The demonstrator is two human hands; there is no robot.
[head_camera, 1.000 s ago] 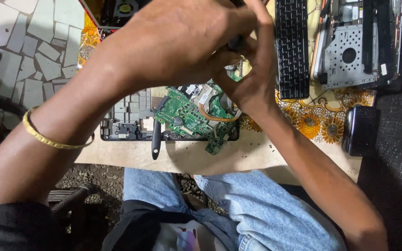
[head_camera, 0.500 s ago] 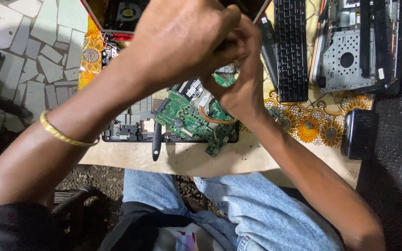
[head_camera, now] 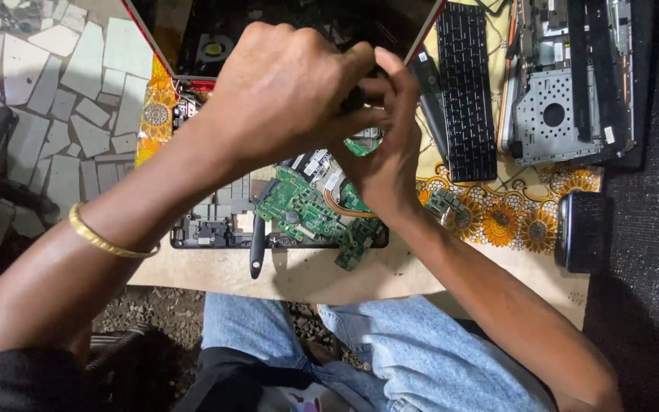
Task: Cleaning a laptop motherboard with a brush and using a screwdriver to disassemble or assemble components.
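My left hand (head_camera: pixel 284 99) and my right hand (head_camera: pixel 387 156) meet above the table, fingers pinched together on a small dark part (head_camera: pixel 356 98) that they mostly hide. My left wrist wears a gold bangle (head_camera: pixel 104 240). Directly beneath the hands lies a green circuit board (head_camera: pixel 299 202), resting tilted on an opened black laptop base (head_camera: pixel 211 221). A black-handled screwdriver (head_camera: pixel 257 246) lies across the front edge of that base, untouched.
A black keyboard (head_camera: pixel 465 91) and a stripped silver laptop chassis (head_camera: pixel 558 99) lie at the right on a sunflower-patterned cloth (head_camera: pixel 512 221). A red-rimmed laptop shell with a fan (head_camera: pixel 200 46) sits at the back. A dark rounded box (head_camera: pixel 583 230) stands near the right edge. Mosaic floor is at left.
Both hands stay joined and have drifted slightly left and down in view. My right fingers have curled closer against the left knuckles. The objects on the table have not moved.
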